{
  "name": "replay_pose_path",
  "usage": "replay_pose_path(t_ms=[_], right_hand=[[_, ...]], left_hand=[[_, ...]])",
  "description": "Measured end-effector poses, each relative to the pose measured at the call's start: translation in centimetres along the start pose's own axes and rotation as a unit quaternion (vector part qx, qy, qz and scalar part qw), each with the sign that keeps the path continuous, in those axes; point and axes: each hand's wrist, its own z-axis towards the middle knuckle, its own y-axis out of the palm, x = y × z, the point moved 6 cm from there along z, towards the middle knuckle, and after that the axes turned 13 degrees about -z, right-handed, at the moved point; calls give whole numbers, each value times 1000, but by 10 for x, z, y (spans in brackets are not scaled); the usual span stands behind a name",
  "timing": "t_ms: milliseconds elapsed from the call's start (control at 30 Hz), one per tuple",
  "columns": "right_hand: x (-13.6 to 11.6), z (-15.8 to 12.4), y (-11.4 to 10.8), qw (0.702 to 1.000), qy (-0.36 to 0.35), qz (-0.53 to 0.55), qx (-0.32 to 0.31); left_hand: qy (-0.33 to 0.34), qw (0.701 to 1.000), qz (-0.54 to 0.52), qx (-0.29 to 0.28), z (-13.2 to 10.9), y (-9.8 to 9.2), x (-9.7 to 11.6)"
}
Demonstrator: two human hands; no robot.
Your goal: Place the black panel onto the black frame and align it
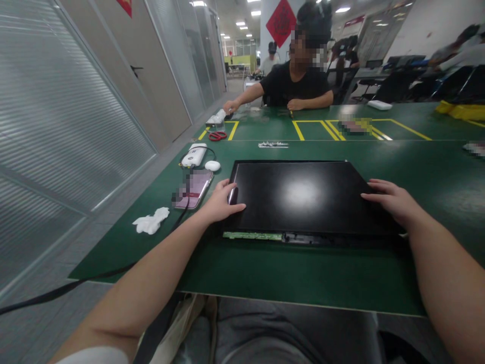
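Note:
A black flat display panel (273, 197) lies face up in front of me, light from above reflecting in its middle. Along its near edge a green circuit board strip (252, 236) shows at the left, beside dark frame parts. My left hand (222, 202) grips the panel's left side, thumb on the top face and fingers at the edge. At the opposite side my right hand (392, 202) holds the right edge, its thumb over the face. Fingertips under the edges are hidden, so I cannot tell whether the panel is raised.
Left of the panel are a phone (193, 189), a white case (212, 166), a power bank (194, 154) with cable, crumpled tissue (151, 221) and red scissors (217, 136). Small metal strips (273, 145) lie beyond it. Across the green table (303, 283) sits a person (299, 81).

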Motion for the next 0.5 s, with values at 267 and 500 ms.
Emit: replay_pose_path(t_ms=[267, 500], right_hand=[[5, -2, -1, 999, 30, 25, 10], [5, -4, -1, 999, 36, 38, 14]], left_hand=[[11, 1000, -4, -1, 0, -1, 0], [10, 1000, -3, -6, 0, 0, -2]])
